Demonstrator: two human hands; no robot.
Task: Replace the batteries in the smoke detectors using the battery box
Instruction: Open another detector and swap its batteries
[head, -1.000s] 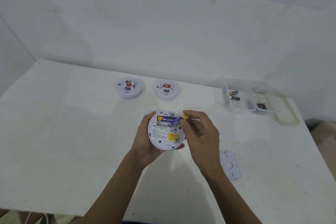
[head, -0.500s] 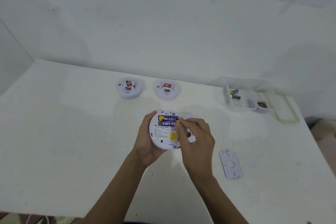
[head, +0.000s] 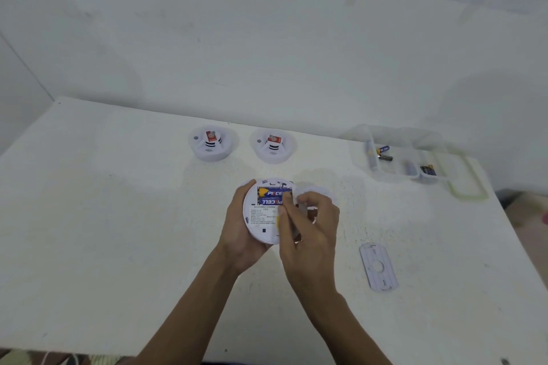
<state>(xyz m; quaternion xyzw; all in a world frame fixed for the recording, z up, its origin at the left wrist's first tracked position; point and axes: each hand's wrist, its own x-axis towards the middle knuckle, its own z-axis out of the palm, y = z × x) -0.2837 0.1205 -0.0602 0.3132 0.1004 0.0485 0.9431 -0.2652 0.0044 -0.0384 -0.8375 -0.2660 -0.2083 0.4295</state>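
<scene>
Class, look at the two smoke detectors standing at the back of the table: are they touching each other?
Apart. The head view shows the left detector and the right detector with a clear strip of bare table between them.

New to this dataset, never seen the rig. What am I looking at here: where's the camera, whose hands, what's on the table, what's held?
No robot: a person works bare-handed, and one wide-angle camera on their head looks down at a white table. The left hand cradles a round smoke detector, back side up, with two blue batteries in its bay. The right hand presses at them. Farther back sit two more detectors. A clear battery box stands to the right, and a loose cover plate lies nearer.
</scene>
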